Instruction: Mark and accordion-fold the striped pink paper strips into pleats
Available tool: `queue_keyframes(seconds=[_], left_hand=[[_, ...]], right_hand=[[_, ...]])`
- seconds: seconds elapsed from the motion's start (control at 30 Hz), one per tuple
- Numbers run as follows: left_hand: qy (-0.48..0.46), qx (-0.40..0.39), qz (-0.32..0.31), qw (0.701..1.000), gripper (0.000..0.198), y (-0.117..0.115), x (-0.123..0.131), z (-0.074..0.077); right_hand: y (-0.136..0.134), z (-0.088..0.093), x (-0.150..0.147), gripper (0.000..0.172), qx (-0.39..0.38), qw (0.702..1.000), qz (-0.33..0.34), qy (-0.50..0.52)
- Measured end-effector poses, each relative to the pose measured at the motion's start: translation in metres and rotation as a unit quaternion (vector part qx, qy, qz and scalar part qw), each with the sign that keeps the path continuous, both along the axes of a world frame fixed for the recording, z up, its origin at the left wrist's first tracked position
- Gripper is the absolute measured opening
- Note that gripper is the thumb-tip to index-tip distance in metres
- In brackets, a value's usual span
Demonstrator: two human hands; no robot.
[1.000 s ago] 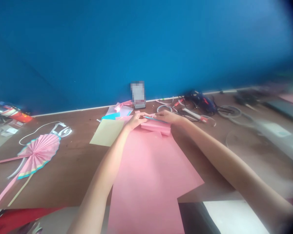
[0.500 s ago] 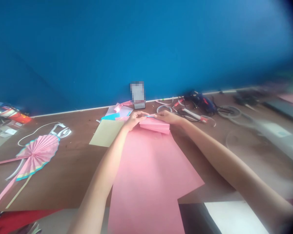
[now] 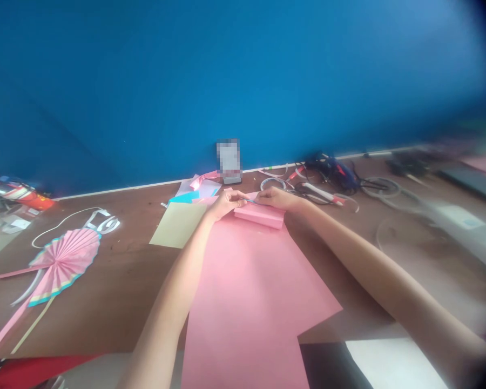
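Folded pink paper (image 3: 260,217) with a blue edge is held over the far end of a large pink sheet (image 3: 251,286) on the brown surface (image 3: 125,292). Left hand (image 3: 227,204) and right hand (image 3: 278,198) each have a fingertip grip, pinching the folded paper. Near the left hand lies a yellow sheet (image 3: 177,224); farther left, a pleated fan (image 3: 73,254).
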State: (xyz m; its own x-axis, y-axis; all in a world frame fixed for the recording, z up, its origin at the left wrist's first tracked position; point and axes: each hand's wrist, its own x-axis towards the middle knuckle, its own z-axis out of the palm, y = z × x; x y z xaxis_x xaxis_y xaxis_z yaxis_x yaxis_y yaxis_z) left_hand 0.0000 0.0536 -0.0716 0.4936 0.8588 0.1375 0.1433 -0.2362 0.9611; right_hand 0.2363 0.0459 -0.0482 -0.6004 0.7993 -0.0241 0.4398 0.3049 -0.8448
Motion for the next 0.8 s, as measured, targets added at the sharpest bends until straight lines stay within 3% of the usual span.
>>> queue_keyframes(seconds=[0.47, 0.8], left_hand=[[0.03, 0.034, 0.024, 0.999, 0.026, -0.005, 0.002, 0.011], [0.036, 0.034, 0.032, 0.998, 0.026, -0.005, 0.002, 0.009]], right_hand=[[-0.001, 0.002, -0.002, 0.048, 0.042, 0.999, 0.021, -0.009], [0.003, -0.005, -0.001, 0.051, 0.0, 1.0, 0.005, 0.008]])
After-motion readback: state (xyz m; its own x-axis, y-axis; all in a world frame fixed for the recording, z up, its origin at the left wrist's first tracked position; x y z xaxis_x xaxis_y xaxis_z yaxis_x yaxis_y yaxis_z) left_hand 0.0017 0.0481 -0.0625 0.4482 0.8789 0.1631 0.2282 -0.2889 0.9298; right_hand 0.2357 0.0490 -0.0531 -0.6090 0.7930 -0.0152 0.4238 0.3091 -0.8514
